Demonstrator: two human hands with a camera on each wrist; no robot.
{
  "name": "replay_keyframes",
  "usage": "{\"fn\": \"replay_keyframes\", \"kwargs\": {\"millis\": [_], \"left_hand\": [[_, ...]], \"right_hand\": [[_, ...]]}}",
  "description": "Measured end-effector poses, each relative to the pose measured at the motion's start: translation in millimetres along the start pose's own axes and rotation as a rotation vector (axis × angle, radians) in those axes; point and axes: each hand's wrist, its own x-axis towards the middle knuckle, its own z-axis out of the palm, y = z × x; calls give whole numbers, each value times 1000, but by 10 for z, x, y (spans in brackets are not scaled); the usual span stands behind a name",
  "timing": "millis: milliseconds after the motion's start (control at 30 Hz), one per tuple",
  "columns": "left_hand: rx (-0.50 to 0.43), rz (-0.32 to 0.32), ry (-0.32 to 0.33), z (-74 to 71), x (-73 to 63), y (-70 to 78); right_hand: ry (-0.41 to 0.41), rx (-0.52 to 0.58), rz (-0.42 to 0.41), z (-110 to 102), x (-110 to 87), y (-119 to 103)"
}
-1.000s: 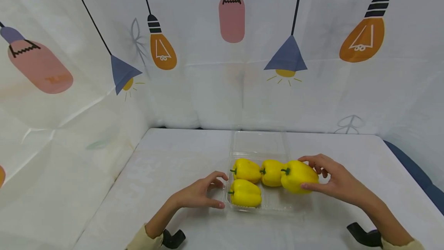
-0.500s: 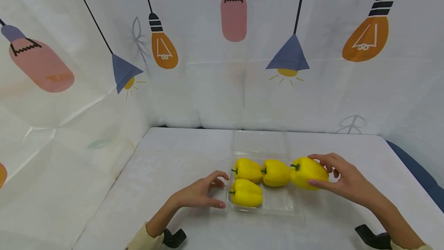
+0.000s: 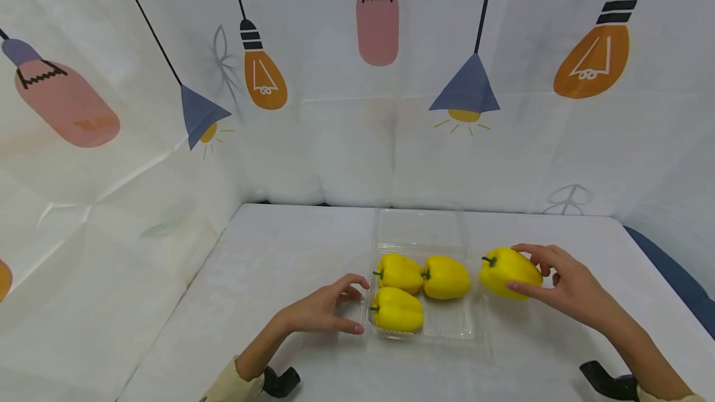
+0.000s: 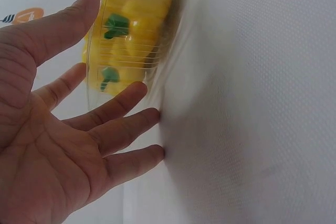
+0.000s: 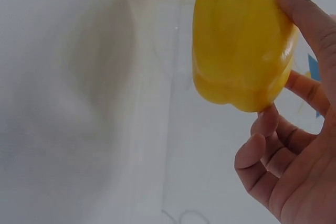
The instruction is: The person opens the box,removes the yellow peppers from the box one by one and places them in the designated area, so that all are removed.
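My right hand [image 3: 570,284] pinches a yellow bell pepper [image 3: 509,273] between thumb and fingers, right of the clear plastic container [image 3: 455,322]. In the right wrist view that bell pepper [image 5: 241,45] hangs above the table, with a shadow below it. Three more yellow bell peppers sit in the container: one at the back left [image 3: 400,273], one at the back right [image 3: 447,278] and one at the front left [image 3: 398,310]. My left hand [image 3: 324,309] is at the container's left side, fingers spread; in the left wrist view the thumb [image 4: 79,17] lies by its wall, contact unclear.
The container's clear lid [image 3: 419,227] stands folded back behind it. A white table [image 3: 296,247] lies under everything, and its far edge meets a white curtain [image 3: 335,147] printed with lamps. Something dark blue [image 3: 665,265] shows past the table's right edge.
My right hand has carried its bell pepper to the right, away from the container and the bell peppers in it. The left hand has stayed at the container's left side.
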Motion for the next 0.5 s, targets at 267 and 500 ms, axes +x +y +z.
{"fn": "replay_keyframes", "kwargs": {"millis": [267,500], "left_hand": [[0,-8,-1,1,-4,4],[6,1,4,6,-6,1]], "right_hand": [[-24,-23,86,24,-19,80],[-24,-51,162,87,-36,119]]}}
